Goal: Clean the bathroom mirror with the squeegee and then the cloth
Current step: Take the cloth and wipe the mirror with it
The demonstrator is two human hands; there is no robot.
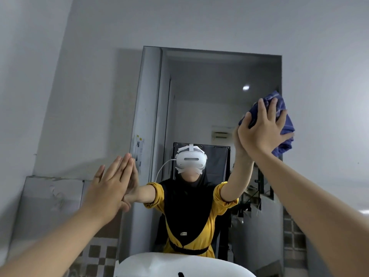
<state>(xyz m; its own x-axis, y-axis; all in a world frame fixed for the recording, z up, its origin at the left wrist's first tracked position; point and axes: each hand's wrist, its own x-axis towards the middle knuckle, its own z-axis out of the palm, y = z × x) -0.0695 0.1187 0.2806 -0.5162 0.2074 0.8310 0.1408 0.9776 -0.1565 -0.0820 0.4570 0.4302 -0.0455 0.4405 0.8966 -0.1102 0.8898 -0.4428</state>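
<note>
Head view, facing wall-mounted mirror (199, 96) above a white sink (159, 264).

Right hand (263, 128): raised high at the mirror's right edge, fingers spread and nearly straight, palm pressing a bunched blue cloth (285, 126) flat against the glass. The cloth shows above the fingertips and hangs out below and to the right of the palm, overlapping the mirror's right border. No curled grip is evident; the cloth is held by pressure of the flat hand against the glass.

Left hand (111, 188): lower, at the mirror's left edge, fingers straight and held together, palm flat against the surface where mirror meets wall (79, 96). It holds nothing.

Reflection: the person in a yellow garment with black covering and a white headset (190, 159), both arms extended toward the glass, matching the real hands.

Surroundings: grey painted wall on both sides; checkered tiles (99, 254) low on the left and low on the right; a grey panel (50, 196) leaning on the wall at lower left. Squeegee not visible in this view
</note>
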